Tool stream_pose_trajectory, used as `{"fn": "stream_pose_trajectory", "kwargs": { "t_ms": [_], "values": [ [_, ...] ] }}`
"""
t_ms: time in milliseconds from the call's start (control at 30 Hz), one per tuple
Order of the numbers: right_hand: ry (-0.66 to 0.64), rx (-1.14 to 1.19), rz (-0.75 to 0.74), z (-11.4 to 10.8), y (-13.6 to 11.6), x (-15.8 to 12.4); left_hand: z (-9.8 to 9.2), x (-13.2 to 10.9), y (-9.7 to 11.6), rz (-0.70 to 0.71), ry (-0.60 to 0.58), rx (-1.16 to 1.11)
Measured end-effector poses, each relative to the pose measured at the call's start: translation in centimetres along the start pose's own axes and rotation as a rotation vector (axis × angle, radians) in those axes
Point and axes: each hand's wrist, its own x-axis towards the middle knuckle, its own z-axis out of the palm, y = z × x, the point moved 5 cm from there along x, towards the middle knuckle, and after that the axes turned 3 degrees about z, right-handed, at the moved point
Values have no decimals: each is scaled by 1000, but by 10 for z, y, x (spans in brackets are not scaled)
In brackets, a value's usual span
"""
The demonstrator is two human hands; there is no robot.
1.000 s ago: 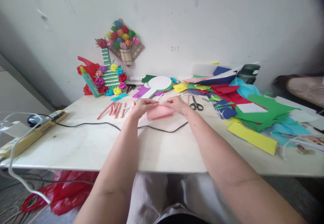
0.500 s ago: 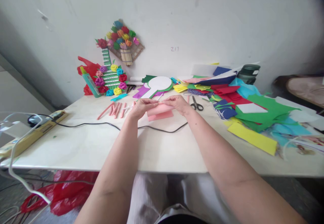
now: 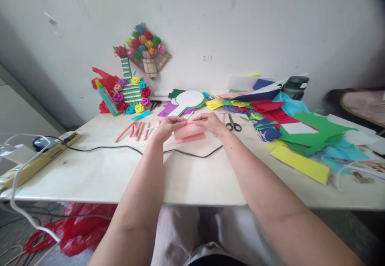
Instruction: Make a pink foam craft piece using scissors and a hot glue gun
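A piece of pink paper (image 3: 189,131) is held by its upper edge above the table, at the middle of the view. My left hand (image 3: 168,128) pinches its left end, and my right hand (image 3: 211,123) pinches the right end. Along the top, between my fingertips, the edge looks curled or rolled. Below it lies another pink strip or fold, close to the tabletop; I cannot tell whether the two are joined. Several rolled pink paper sticks (image 3: 138,130) lie to the left of my left hand. Black-handled scissors (image 3: 234,124) rest just right of my right hand.
A white round-headed cutout (image 3: 190,99) lies behind my hands. Coloured paper sheets (image 3: 313,131) pile up on the right. At the back left stand a glue bottle (image 3: 107,98) and a flower-decorated craft (image 3: 132,93). A black cable (image 3: 102,147) crosses the table from a power strip (image 3: 48,158).
Both hands stay in nearly the same place, still holding the pink paper. My right hand and the paper have shifted very slightly to the left.
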Motion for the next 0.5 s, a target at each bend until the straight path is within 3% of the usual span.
{"fn": "stream_pose_trajectory", "kwargs": {
  "t_ms": [267,500],
  "values": [
    [-6,28,17,-1,4,2,-2,2,3,25,67,66],
    [60,241,80,-8,9,3,-4,2,3,78,113,139]
  ]
}}
